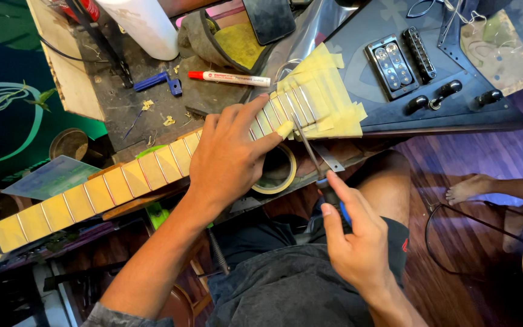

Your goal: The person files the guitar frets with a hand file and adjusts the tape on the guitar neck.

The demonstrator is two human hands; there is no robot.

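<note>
An electric guitar's masked neck [122,181] runs from eight o'clock to two o'clock, tape already covering the wood between frets; the left hand [231,160] presses it with fingers spread while the right hand [349,233], fingers clamped on a thin file [307,142], works an upper fret.

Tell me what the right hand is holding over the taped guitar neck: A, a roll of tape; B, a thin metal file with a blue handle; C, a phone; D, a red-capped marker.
B: the right hand pinches a thin metal file by its blue handle, its tip lying across the frets of the guitar neck, while the marker lies on the bench.
</note>
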